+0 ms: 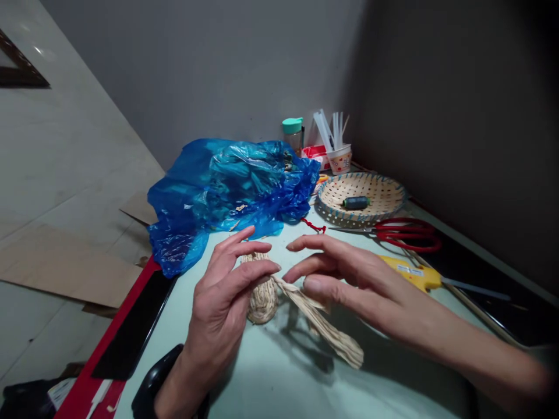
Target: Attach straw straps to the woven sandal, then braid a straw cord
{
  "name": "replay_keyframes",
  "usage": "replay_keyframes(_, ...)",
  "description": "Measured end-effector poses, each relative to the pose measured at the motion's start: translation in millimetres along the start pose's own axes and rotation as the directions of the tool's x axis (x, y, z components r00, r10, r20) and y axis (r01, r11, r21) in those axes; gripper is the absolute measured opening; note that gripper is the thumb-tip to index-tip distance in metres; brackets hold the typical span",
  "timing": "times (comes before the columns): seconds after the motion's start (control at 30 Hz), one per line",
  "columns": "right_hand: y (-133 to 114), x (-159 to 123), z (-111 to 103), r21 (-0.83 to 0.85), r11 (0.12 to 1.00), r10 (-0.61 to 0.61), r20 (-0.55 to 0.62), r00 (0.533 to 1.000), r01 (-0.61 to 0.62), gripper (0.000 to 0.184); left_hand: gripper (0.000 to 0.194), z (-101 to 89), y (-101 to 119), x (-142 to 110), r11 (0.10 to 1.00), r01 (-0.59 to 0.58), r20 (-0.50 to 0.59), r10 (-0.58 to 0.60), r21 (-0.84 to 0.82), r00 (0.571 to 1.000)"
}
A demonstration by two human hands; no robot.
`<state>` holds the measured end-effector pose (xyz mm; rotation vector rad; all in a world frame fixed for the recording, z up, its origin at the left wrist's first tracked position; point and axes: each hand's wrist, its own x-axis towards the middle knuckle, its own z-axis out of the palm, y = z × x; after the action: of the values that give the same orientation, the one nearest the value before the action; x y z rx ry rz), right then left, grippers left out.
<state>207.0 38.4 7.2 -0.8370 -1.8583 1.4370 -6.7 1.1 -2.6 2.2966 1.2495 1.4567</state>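
A small braided straw piece (263, 297) lies on the pale green table (283, 372), with a loose flat straw strand (325, 329) running off to the right. My left hand (222, 302) rests on the braid, its fingers stretched out over the top. Beside it, just above the strand, my right hand (336, 273) has its fingers extended and apart and grips nothing.
A crumpled blue plastic bag (227, 192) sits behind the hands. A woven basket tray (379, 189) holds a dark thread spool (356, 202). Red scissors (406, 234) and a yellow glue gun (419, 276) lie at right. A cup of sticks (338, 154) and a jar (292, 132) stand by the wall.
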Motion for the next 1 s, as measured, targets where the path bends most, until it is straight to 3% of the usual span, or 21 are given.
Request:
replay_keyframes(0.1,-0.9,-0.2,2.5,0.125,0.984,0.115,0.086,0.99,-0.126,0.03,0.034,2.1,0.4,-0.3,1.0,0.003,0.007,-0.003,0.01,1.0)
replay_keyframes(0.2,-0.5,-0.4,4.8,0.192,0.968,0.139,0.12,0.983,-0.16,0.022,0.032,5.5,3.2,-0.6,1.0,0.025,-0.015,-0.025,0.017,1.0)
replay_keyframes(0.3,1.7,-1.1,8.7,0.21,0.969,0.12,0.077,0.99,-0.133,0.018,0.031,8.9,8.3,-1.8,0.992,0.118,-0.162,-0.109,0.051,0.981)
replay_keyframes(0.37,3.6,-1.5,12.2,0.194,0.977,0.086,0.016,0.996,-0.087,0.018,0.025,10.5,12.0,-3.3,0.978,0.19,-0.31,-0.155,0.088,0.938)
replay_keyframes(0.43,5.3,-1.6,15.5,0.148,0.989,0.034,-0.043,0.998,-0.027,0.016,0.016,12.2,15.3,-4.9,0.966,0.251,-0.358,-0.212,0.066,0.909)
replay_keyframes(0.47,5.9,-1.5,16.8,0.116,0.993,0.003,-0.07,0.998,0.005,0.015,0.014,13.4,16.7,-5.5,0.961,0.275,-0.308,-0.258,0.013,0.916)
replay_keyframes(0.53,7.0,-1.3,18.5,0.045,0.997,-0.054,-0.116,0.992,0.06,0.015,0.011,16.8,18.8,-6.1,0.919,0.366,-0.095,-0.382,-0.148,0.919)
replay_keyframes(0.6,7.8,-1.2,19.3,-0.019,0.995,-0.095,-0.154,0.983,0.094,0.015,0.018,21.3,19.9,-6.2,0.843,0.471,0.093,-0.464,-0.261,0.881)
replay_keyframes(0.63,8.4,-1.3,19.4,-0.033,0.994,-0.109,-0.165,0.98,0.105,0.015,0.022,23.5,20.2,-6.3,0.816,0.506,0.134,-0.489,-0.28,0.862)
replay_keyframes(0.7,10.0,-1.7,19.2,-0.032,0.991,-0.133,-0.163,0.978,0.13,0.014,0.023,26.9,20.2,-6.4,0.796,0.539,0.14,-0.521,-0.277,0.842)
replay_keyframes(1.0,15.4,-0.6,16.1,-0.167,0.972,-0.19,-0.153,0.97,0.165,0.007,0.007,23.6,20.6,-7.6,0.848,0.509,0.125,-0.494,-0.149,0.86)
